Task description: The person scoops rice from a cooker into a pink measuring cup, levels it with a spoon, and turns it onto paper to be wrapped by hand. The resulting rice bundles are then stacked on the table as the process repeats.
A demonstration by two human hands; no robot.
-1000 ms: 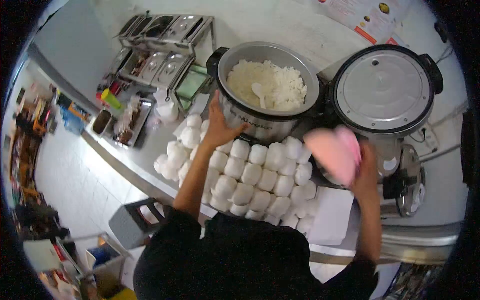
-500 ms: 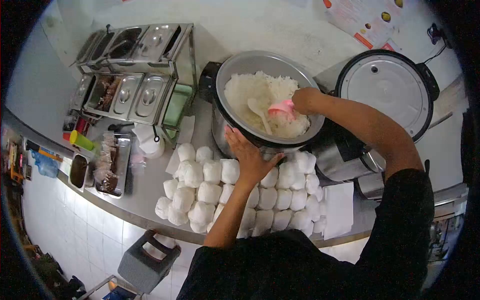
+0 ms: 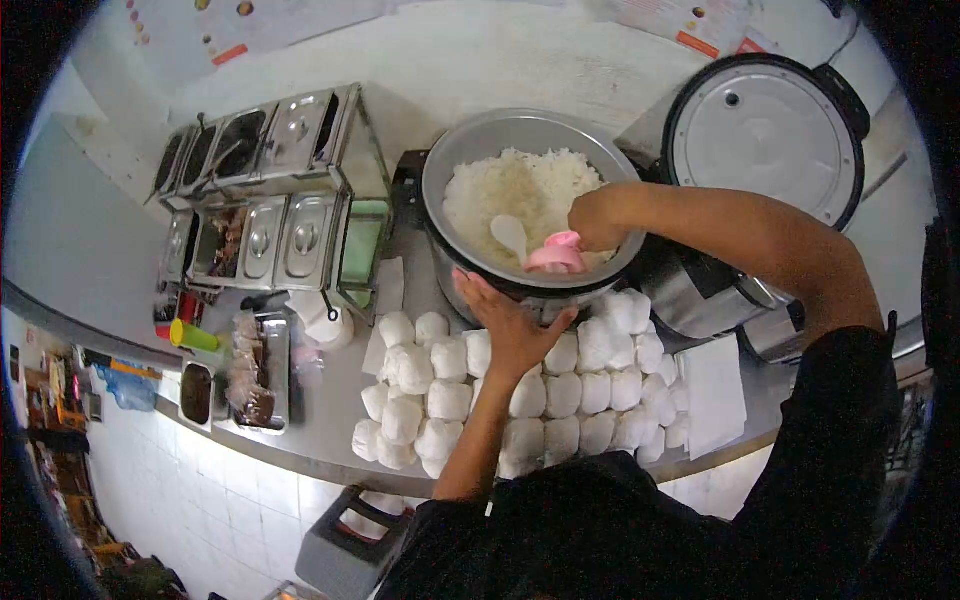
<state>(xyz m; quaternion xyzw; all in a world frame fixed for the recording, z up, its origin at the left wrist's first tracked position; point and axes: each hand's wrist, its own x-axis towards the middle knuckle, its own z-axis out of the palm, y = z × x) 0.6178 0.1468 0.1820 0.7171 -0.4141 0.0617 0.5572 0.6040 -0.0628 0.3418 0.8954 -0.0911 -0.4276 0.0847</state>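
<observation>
My right hand [image 3: 598,220] is inside the large rice cooker [image 3: 432,195], closed around a pink scoop [image 3: 556,256] near the front wall of the pot. Cooked white rice [image 3: 480,185] fills the pot, hollowed in the middle. A white rice paddle [image 3: 508,234] lies on the rice, left of the scoop; its lower end is hidden. My left hand [image 3: 515,335] is spread open, its fingertips against the cooker's front side. Below that hand, rows of white wrapped bundles [image 3: 450,399] sit on the counter, partly hidden by my forearm.
A steel rack of lidded food pans [image 3: 262,240] stands at the left. In front of it are a tray of wrapped packets [image 3: 282,375] and a yellow-green cup [image 3: 194,336]. White paper sheets [image 3: 714,395] lie at the right, near another cooker [image 3: 690,300] with its round lid [image 3: 765,140] raised.
My right hand has drawn the pink scoop toward the near wall of the pot. The left hand stays against the cooker. My head view has tilted and shifted a little.
</observation>
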